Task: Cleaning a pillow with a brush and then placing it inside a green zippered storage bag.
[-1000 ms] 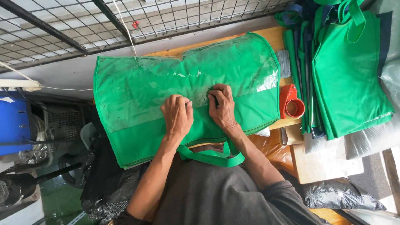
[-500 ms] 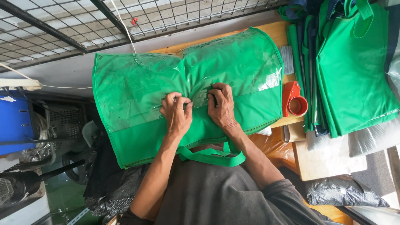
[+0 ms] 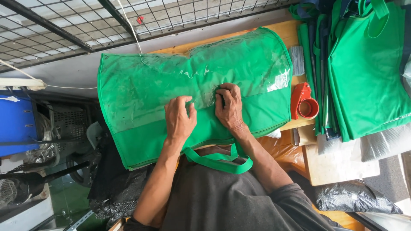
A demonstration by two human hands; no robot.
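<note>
A big green fabric bag [image 3: 141, 141] with a clear plastic front panel [image 3: 162, 81] lies flat across a wooden table [image 3: 282, 36]. My left hand [image 3: 180, 119] rests on the bag near the seam between plastic and fabric, fingers curled down onto it. My right hand [image 3: 230, 107] sits just to its right, fingertips pinching the bag at the same seam. The bag's green loop handle [image 3: 218, 160] hangs off the near edge against my dark shirt.
A red tape dispenser [image 3: 305, 102] sits on the table right of the bag. A stack of folded green bags [image 3: 364, 72] lies further right. A wire grid [image 3: 128, 17] runs along the far side. A blue box [image 3: 17, 124] stands at left, black plastic bags [image 3: 355, 196] below right.
My left hand's fingers curled tight on the seam half a second ago and have now flattened a little. My right hand stays pinching at the same spot.
</note>
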